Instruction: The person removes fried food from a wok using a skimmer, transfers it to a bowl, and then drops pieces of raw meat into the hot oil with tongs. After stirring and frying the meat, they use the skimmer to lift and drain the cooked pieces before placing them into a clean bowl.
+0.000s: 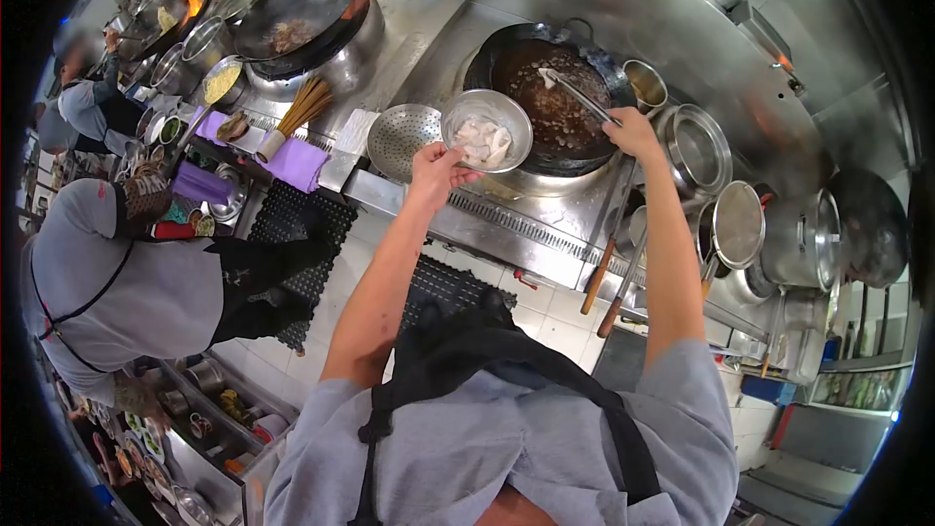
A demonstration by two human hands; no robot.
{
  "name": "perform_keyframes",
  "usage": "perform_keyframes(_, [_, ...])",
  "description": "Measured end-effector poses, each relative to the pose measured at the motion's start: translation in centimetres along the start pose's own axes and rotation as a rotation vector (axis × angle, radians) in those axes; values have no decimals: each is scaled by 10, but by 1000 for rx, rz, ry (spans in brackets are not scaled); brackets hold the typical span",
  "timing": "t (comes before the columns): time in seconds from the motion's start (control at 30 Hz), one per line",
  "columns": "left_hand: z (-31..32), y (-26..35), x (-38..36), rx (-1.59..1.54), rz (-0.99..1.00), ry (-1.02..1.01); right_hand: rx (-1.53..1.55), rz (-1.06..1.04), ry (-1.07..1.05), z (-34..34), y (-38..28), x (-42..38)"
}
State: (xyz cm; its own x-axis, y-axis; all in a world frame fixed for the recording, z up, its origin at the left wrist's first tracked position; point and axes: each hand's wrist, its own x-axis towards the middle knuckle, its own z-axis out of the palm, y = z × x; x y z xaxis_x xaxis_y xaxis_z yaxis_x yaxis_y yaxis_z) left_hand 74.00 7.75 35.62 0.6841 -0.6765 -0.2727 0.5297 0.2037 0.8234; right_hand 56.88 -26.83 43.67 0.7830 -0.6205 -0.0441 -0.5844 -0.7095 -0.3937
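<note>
Steel surface (417, 34) is supporting wok (565, 152); left hand (436, 173) is holding bowl (521, 127), right hand (635, 133) tongs (584, 100), ideally lowering pieces (547, 77) gently.

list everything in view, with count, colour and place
Metal bowl: 1, silver, left hand
Pale food pieces: several, whitish, in the bowl
Tongs: 1, silver, right hand, over the near wok
Near wok: 1, dark, ahead
Bubbling liquid: brown, in it
Perforated strainer: 1, silver, left of the bowl
Second wok: 1, dark, further left
Bamboo brush: 1, tan, counter, left
Mesh sieve: 1, silver rim, right
Large pot: 1, silver, far right
Other people: at least 2, grey tops, left
Smaller items: too small to count
Left hand: 1, bare, at the bowl
Right hand: 1, bare, on the tongs
</note>
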Motion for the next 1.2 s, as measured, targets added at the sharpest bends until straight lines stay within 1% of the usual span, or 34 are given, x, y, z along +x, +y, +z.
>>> perform_keyframes(0.03, [0, -1, -2, -6, -7, 9, 1, 54, 6, 15, 4, 15])
perform_keyframes(0.1, [-1, -2, -6, -7, -1, 12, -25, 89, 77, 19, -7, 12])
perform_keyframes(0.17, [-2, -4, -11, -19, 16, 11, -90, 41, 205, -2, -20, -4])
perform_keyframes(0.23, [-2, -2, -15, -33, 52, -6, -107, -8, 106, -46, -70, -56])
perform_keyframes(0.3, [-5, -3, -16, 15, 85, 0, -10, -70, 53, -60, -86, -105])
perform_keyframes(0.37, [-5, 1, -15, 110, 110, 1, -91, -265, 12, -56, -96, -144])
perform_keyframes(0.43, [-2, 9, -14, 255, 119, -10, -180, -137, -196, -53, -129, -173])
perform_keyframes(0.47, [-2, 9, -13, 222, 148, 11, -248, -217, -166, -31, -119, -174])
perform_keyframes(0.5, [3, 7, -11, 185, 167, 3, -253, -285, -90, -5, -99, -172])
perform_keyframes(0.53, [2, 9, -11, 261, 165, 9, -242, -239, -55, 5, -101, -172])
perform_keyframes(0.57, [5, 7, -10, 156, 167, 28, -328, -254, -39, 7, -96, -175])
perform_keyframes(0.6, [-1, 3, -5, 174, 146, 26, -353, -213, -77, -8, -108, -185])
perform_keyframes(0.63, [3, 5, -7, 119, 127, 49, -335, -189, 1, -10, -107, -191])
perform_keyframes(0.67, [0, 6, -6, 168, 159, 6, -314, -148, 5, -21, -109, -197])
perform_keyframes(0.7, [-2, 6, -5, 120, 116, -43, -280, -133, 0, -32, -112, -202])
perform_keyframes(0.8, [0, 5, 5, 138, 60, -78, -178, -96, 31, -50, -104, -206])
perform_keyframes(0.93, [16, 0, 11, 111, 22, -118, -97, -59, 153, -67, -87, -204])
perform_keyframes(0.97, [15, 1, 11, 104, 30, -107, -71, -76, 197, -72, -80, -199])
perform_keyframes(1.0, [19, -3, 10, -6, 42, -144, -31, -122, 258, -74, -69, -192])
perform_keyframes(1.03, [19, -9, 15, -47, 33, -121, 8, -157, 314, -84, -67, -189])
perform_keyframes(1.07, [21, -12, 18, -20, 10, -87, 19, -76, 270, -99, -73, -186])
perform_keyframes(1.1, [26, -13, 16, -17, 16, -38, 101, -24, 244, -111, -77, -180])
perform_keyframes(1.13, [35, -8, 11, -6, 11, -51, 78, -50, 309, -114, -70, -171])
perform_keyframes(1.2, [38, -5, 5, -1, -4, -84, 53, -81, 301, -111, -45, -141])
